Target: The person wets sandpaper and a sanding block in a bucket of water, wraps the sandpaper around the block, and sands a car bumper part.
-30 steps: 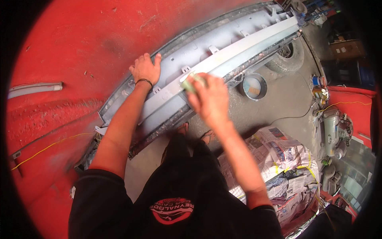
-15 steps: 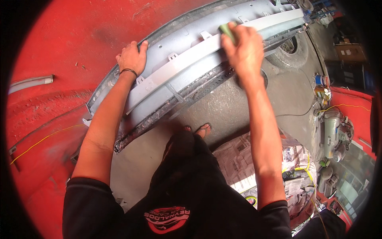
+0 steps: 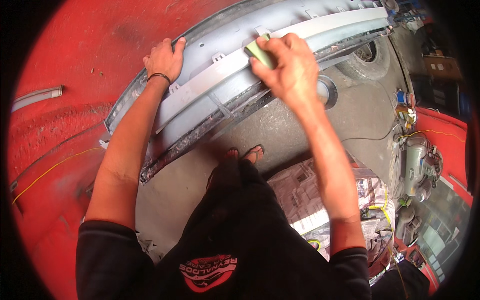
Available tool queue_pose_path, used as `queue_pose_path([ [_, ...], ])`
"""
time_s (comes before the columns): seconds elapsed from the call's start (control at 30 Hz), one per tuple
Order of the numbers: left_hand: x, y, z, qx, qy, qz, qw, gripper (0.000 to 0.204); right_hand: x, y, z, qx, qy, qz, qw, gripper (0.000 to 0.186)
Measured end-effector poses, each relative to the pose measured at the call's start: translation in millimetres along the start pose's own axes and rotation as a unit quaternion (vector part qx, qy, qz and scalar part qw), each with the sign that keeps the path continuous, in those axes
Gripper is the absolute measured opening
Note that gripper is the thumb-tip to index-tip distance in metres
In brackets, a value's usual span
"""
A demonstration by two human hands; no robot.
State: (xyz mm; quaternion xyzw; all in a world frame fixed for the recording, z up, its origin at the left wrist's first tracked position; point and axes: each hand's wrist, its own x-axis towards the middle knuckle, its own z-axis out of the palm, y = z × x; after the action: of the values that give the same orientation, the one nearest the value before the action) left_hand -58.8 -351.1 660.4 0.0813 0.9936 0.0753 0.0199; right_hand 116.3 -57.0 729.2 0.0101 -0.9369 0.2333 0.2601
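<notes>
A long grey-white car bumper with clip tabs along it slants across the upper middle. My left hand, with a dark band at its wrist, is closed over its far left edge, thumb apart from the fingers. The fingertips are hidden behind that edge. Between the thumb and fingers of my right hand is a folded green sheet of sandpaper. It lies against the bumper's pale raised ridge, near the middle of its length.
A red wall stands behind the bumper. Below it are the concrete floor and a round can. A tire lies at upper right. Newspaper-covered bulk is at my right, with a green compressor tank beyond.
My right hand has slid left and slightly nearer along the bumper's ridge with the sandpaper. My left hand stays at the same spot on the edge. The whole view has shifted a little.
</notes>
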Motion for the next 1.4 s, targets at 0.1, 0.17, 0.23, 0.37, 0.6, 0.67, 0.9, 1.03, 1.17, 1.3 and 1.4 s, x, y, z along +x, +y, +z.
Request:
queue_pose_path([
  [0.1, 3.7, 11.4, -1.2, -0.003, -0.009, 0.010, 1.000, 0.071, 29.1, 58.4, -17.7, -0.064, 0.009, 0.047, 0.997, 0.048],
  [0.17, 2.2, 8.9, -0.4, -0.003, -0.010, -0.002, 1.000, 0.071, 43.2, 58.9, -27.2, -0.074, -0.036, 0.136, 0.987, 0.051],
  [0.23, 4.0, 8.0, 2.2, -0.006, -0.002, 0.003, 1.000, 0.071, 26.8, 48.9, -12.3, -0.084, 0.000, 0.077, 0.993, 0.049],
  [0.37, -0.9, -0.3, -2.6, 0.001, -0.003, -0.002, 1.000, 0.069, 11.7, 28.2, -20.4, -0.057, -0.045, 0.001, 0.997, 0.045],
  [0.6, -2.0, -0.9, -1.5, -0.007, 0.005, -0.002, 1.000, 0.068, 6.2, 21.7, -12.1, -0.064, -0.002, 0.011, 0.998, 0.040],
  [0.67, -4.1, 0.5, -2.2, -0.012, 0.010, -0.008, 1.000, 0.067, -0.2, 13.0, -12.8, -0.019, -0.012, -0.037, 0.999, 0.040],
  [0.9, -1.9, 8.6, -1.9, 0.002, -0.019, -0.005, 1.000, 0.067, -2.9, 17.2, -7.7, -0.049, 0.011, 0.067, 0.996, 0.039],
  [1.03, -2.8, 8.6, -0.4, -0.008, 0.021, 0.019, 1.000, 0.068, 12.9, 0.5, 1.3, -0.043, 0.047, 0.078, 0.995, 0.039],
  [1.17, -1.4, 15.8, 0.7, -0.023, 0.004, 0.008, 1.000, 0.068, 23.9, -1.7, 14.1, -0.073, 0.067, 0.137, 0.986, 0.039],
  [1.3, -4.5, 5.1, -5.6, -0.015, -0.013, -0.016, 1.000, 0.067, -10.7, -35.4, 17.9, -0.046, 0.056, 0.101, 0.992, 0.038],
  [1.4, -4.4, 11.4, -3.4, -0.033, -0.008, 0.004, 0.999, 0.066, 22.7, -11.4, 12.8, -0.069, 0.080, 0.142, 0.984, 0.041],
])
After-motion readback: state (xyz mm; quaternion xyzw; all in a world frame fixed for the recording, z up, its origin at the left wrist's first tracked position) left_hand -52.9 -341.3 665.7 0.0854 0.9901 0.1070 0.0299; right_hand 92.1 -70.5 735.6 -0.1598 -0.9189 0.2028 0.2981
